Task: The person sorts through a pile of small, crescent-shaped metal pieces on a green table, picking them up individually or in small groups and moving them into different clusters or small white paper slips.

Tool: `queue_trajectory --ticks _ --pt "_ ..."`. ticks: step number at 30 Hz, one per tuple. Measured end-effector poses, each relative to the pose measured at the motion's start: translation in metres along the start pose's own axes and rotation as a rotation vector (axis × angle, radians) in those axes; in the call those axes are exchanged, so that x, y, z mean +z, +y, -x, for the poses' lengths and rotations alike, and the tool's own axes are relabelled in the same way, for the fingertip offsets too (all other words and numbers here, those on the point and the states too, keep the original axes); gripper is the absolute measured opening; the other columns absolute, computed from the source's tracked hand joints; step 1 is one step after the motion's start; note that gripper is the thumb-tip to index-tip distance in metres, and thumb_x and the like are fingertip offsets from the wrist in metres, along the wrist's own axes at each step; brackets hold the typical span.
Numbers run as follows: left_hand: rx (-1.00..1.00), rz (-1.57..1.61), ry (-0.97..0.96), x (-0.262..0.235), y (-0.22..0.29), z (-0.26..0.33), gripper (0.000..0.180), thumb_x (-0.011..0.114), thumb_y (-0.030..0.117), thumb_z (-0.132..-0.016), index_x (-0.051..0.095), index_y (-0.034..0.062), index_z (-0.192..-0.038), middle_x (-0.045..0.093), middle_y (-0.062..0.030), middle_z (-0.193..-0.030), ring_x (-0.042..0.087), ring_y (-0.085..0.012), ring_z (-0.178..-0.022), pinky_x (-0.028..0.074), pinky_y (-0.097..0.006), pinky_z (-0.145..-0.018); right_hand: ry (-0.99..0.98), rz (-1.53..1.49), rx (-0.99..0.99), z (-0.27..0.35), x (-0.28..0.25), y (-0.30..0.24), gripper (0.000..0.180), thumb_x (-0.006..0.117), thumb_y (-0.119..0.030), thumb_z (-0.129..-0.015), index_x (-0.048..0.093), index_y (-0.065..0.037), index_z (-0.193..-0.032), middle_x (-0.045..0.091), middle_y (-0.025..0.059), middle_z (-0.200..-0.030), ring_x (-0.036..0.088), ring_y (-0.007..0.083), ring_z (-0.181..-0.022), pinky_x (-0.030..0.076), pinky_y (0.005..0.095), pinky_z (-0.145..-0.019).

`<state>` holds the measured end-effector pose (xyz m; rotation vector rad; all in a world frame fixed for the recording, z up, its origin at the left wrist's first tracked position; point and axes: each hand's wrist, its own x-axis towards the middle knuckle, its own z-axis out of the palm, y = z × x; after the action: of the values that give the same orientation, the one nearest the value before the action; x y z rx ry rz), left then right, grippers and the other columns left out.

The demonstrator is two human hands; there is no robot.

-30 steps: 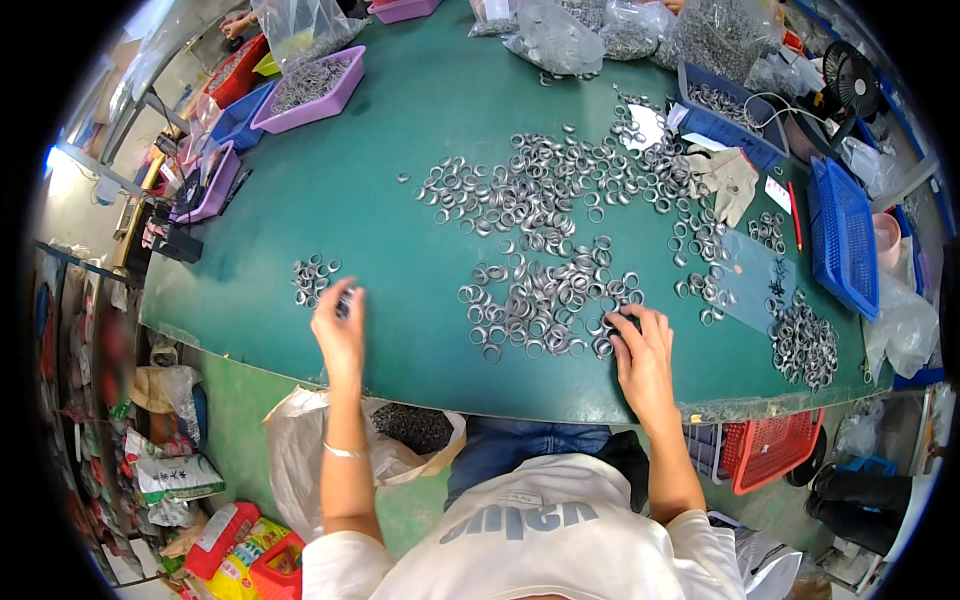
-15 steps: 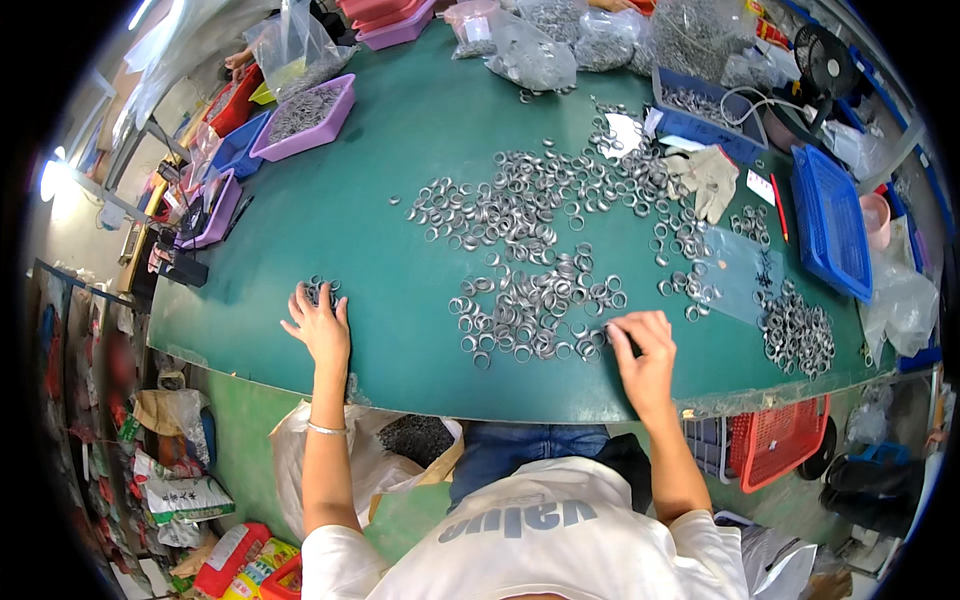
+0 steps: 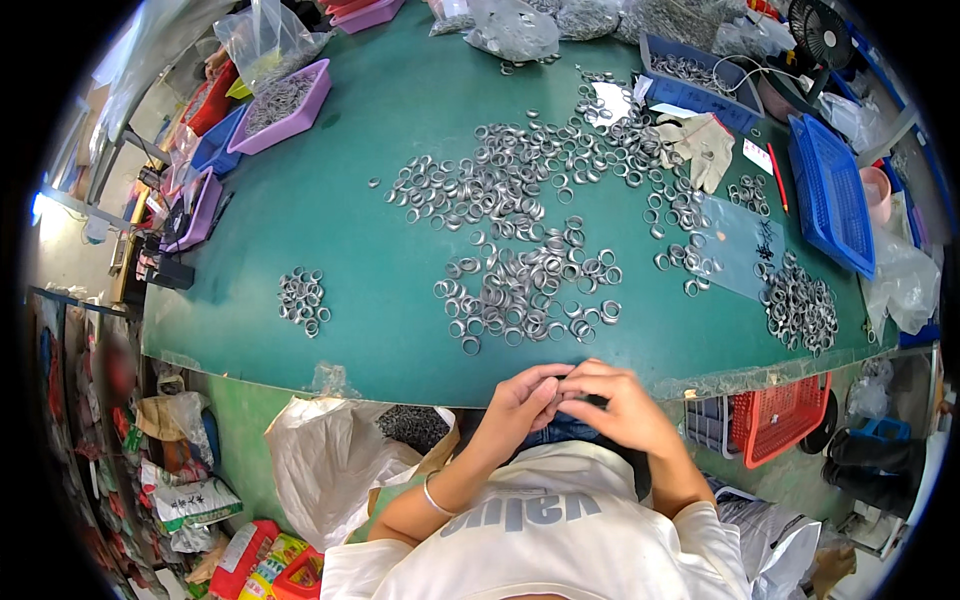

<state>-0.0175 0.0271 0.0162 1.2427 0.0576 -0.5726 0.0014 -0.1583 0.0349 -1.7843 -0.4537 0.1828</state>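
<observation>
Rings (image 3: pixel 525 285) lie heaped on the table (image 3: pixel 390 330). Nearer me, my left hand (image 3: pixel 520 408) and right hand (image 3: pixel 615 402) meet at the edge, fingers bent together (gripping a ring? cannot tell). Small pile (image 3: pixel 302 298) leftward; glove (image 3: pixel 708 152) and blue basket (image 3: pixel 832 200) rightward.

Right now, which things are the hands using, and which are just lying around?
Probably in use:
- left hand and right hand, close together; I can't tell what they hold
- grey rings spread across the middle
- small ring pile on the left

Probably just lying about:
- pale glove
- red stick
- white card
- black fan
</observation>
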Motion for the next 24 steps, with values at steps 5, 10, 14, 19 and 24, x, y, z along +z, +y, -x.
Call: queue_trajectory --ticks 5,10,14,19,24 --pt "-0.181 0.435 -0.075 -0.005 -0.008 0.0 0.027 0.048 0.007 -0.095 0.055 -0.0022 -0.119 0.049 -0.0014 -0.075 0.039 -0.008 -0.057 0.032 -0.02 -0.051 0.422 0.591 -0.031 -0.015 -0.033 0.02 0.017 0.065 -0.002 -0.076 0.066 -0.002 -0.093 0.06 0.0105 -0.088 0.055 0.0288 -0.085 0.043 0.0374 -0.076" --pt "-0.064 0.326 -0.031 0.0 -0.015 -0.002 0.027 0.048 0.006 -0.094 0.055 -0.0022 -0.12 0.052 -0.003 -0.08 0.042 -0.0089 -0.065 0.035 -0.021 -0.058 0.42 0.761 -0.023 -0.023 -0.03 0.037 0.011 0.065 -0.002 -0.076 0.063 -0.002 -0.086 0.055 0.01 -0.086 0.051 0.0291 -0.082 0.038 0.0378 -0.073" --pt "-0.052 0.321 0.023 0.005 -0.011 -0.001 0.028 0.046 0.005 -0.095 0.054 -0.0014 -0.121 0.053 -0.0033 -0.082 0.043 -0.0092 -0.068 0.036 -0.021 -0.061 0.5 0.525 -0.019 -0.016 -0.023 0.03 0.006 0.064 -0.002 -0.077 0.061 0.0 -0.082 0.056 0.0112 -0.084 0.051 0.0296 -0.082 0.039 0.0371 -0.074" --pt "0.097 0.184 0.094 0.024 -0.001 -0.005 0.028 0.046 0.01 -0.097 0.054 0.0 -0.122 0.052 -0.0022 -0.081 0.042 -0.008 -0.065 0.034 -0.019 -0.058 0.202 -0.371 0.231 0.012 0.015 0.016 0.005 0.06 -0.001 -0.084 0.063 0.001 -0.087 0.061 0.0065 -0.085 0.055 0.0141 -0.076 0.042 0.0265 -0.067" --pt "-0.033 0.194 0.061 0.011 -0.004 -0.006 0.027 0.049 0.015 -0.096 0.056 -0.0002 -0.117 0.052 -0.0018 -0.072 0.04 -0.0071 -0.057 0.031 -0.018 -0.05 0.346 0.21 0.003 -0.002 0.002 0.002 0.004 0.062 -0.001 -0.081 0.065 0.002 -0.081 0.063 0.0127 -0.079 0.058 0.0275 -0.076 0.046 0.0364 -0.07"
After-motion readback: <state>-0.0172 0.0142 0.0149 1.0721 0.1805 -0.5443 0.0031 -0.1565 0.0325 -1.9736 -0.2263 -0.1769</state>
